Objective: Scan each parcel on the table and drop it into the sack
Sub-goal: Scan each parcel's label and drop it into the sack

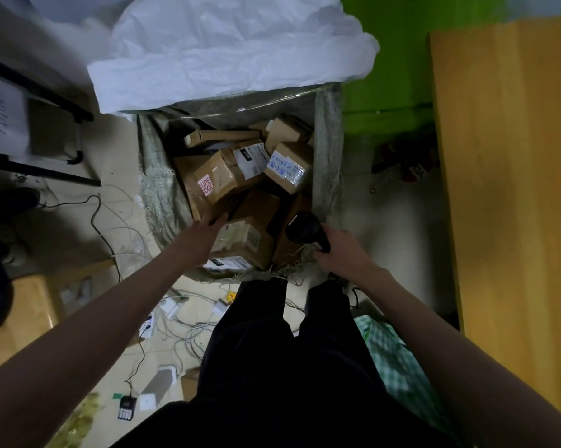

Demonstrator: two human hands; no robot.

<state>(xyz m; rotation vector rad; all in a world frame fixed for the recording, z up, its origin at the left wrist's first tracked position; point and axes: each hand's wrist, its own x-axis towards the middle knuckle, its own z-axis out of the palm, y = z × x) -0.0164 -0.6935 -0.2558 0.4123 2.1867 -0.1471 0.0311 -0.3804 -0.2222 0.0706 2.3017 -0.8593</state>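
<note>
Parcels [240,185], brown boxes with labels, are piled inside the open woven sack [159,176] on the floor. The left hand [209,223] is stretched over the pile with fingers straight, touching a box, while the right hand [335,250] is curled round a black scanner [306,229] at the sack's near edge.

Both forearms [117,305] are bare, with no sleeves, watch or bands showing on them. The left hand [209,223] and right hand [335,250] wear no gloves or rings. The legs are in plain black trousers [285,367], loose and unmarked.
</note>
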